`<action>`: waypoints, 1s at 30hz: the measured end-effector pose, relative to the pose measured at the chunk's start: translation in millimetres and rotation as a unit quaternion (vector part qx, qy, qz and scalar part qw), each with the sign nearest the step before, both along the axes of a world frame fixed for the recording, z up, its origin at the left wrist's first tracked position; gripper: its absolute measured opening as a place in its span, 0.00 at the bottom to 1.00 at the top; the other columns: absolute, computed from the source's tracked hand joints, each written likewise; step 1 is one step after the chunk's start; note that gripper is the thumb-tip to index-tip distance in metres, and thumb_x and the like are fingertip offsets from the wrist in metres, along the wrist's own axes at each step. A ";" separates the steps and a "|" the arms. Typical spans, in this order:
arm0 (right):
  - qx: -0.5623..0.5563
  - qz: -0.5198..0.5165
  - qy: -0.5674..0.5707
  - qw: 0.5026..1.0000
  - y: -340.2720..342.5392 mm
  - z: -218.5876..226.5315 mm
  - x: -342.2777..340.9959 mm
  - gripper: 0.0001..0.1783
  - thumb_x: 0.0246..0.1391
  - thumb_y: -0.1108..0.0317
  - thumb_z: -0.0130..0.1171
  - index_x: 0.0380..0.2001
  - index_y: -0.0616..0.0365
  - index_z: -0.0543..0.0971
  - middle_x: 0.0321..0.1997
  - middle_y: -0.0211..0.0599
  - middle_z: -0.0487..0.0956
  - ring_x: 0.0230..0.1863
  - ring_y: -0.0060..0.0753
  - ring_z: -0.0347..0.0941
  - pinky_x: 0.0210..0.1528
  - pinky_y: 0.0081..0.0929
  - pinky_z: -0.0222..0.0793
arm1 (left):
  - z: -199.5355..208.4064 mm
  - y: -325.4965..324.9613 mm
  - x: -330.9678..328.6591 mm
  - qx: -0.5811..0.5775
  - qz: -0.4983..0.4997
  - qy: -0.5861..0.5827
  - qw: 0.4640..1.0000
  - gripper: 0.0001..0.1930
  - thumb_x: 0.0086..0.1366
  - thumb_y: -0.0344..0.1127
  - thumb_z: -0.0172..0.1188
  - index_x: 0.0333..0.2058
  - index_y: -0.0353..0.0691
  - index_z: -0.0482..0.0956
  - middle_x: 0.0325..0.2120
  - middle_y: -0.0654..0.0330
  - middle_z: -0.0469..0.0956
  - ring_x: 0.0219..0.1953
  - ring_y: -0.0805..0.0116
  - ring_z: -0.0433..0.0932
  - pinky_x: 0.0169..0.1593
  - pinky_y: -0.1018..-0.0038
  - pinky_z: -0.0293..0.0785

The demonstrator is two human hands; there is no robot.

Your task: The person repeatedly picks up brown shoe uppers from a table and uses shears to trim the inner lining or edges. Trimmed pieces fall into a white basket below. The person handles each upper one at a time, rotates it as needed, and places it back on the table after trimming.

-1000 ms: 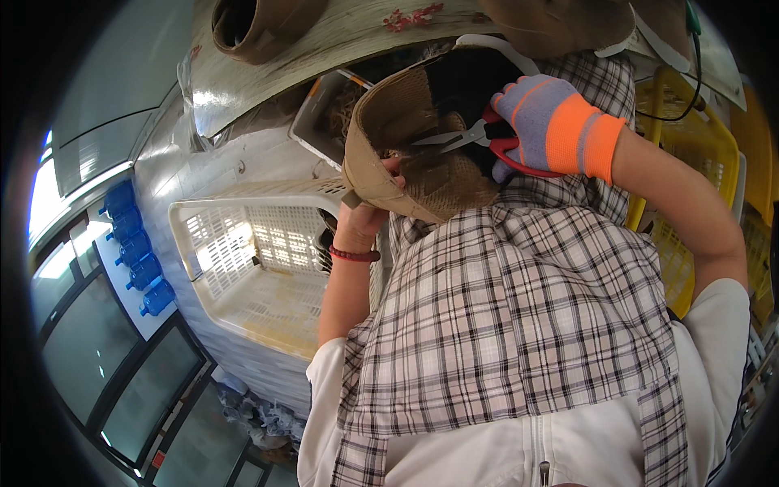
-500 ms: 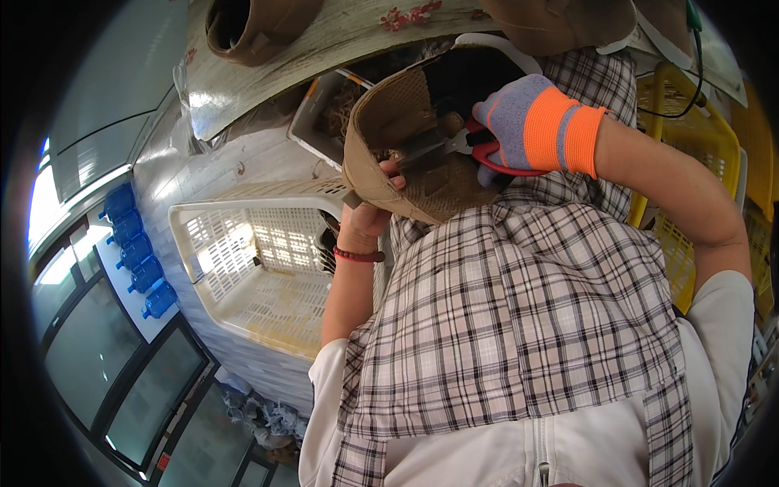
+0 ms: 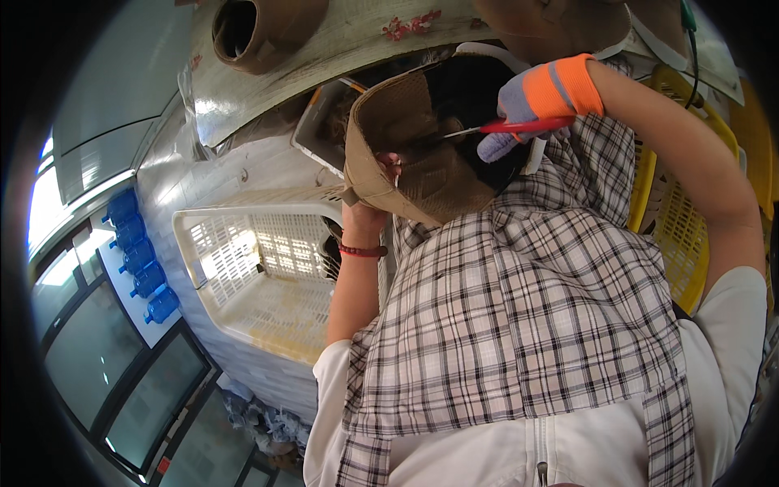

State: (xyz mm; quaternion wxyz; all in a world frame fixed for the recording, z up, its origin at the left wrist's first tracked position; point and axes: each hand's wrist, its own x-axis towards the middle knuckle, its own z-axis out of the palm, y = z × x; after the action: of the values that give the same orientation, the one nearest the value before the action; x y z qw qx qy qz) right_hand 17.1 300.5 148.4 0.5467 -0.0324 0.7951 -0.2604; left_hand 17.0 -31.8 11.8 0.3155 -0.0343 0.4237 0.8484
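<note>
A brown boot-like piece [image 3: 434,174] with a wide open mouth and dark inside rests against my apron. My bare left hand [image 3: 375,203] grips its near left wall, with fingertips showing inside and the rest behind the wall. On my right hand [image 3: 523,109] is a grey-purple glove with an orange cuff. Its fingers are closed around red-handled scissors [image 3: 531,125]. The blades point left into the opening, and their tips are lost in the shadow near my left fingertips.
Ahead is a table [image 3: 324,49] bearing a similar brown piece [image 3: 268,32] and more at far right. A white plastic basket [image 3: 268,215] stands at my left, a yellow one [image 3: 677,231] at my right. Beneath the table edge sits a pale bin [image 3: 316,134]. Blue water jugs [image 3: 138,243] line the left.
My right hand has turned and risen slightly, so the scissors lie flatter, with blades seen nearly edge-on. My left hand keeps its grip on the brown piece.
</note>
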 end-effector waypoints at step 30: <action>0.054 0.062 -0.024 0.996 -21.9 19.1 -29.9 0.25 0.60 0.45 0.52 0.34 0.58 0.84 0.23 0.35 0.81 0.24 0.31 0.80 0.26 0.28 0.78 | 1.2 20.4 -20.9 -0.100 -0.018 0.104 0.989 0.27 0.63 0.29 0.59 0.60 0.34 0.63 0.52 0.54 0.73 0.50 0.65 0.76 0.49 0.70 0.78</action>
State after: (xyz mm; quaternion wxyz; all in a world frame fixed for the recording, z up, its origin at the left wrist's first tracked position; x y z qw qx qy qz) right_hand -12.8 278.6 167.6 0.5819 -0.0458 0.7911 -0.1830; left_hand -3.9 -11.4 12.9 0.2800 0.0305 0.5372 0.7950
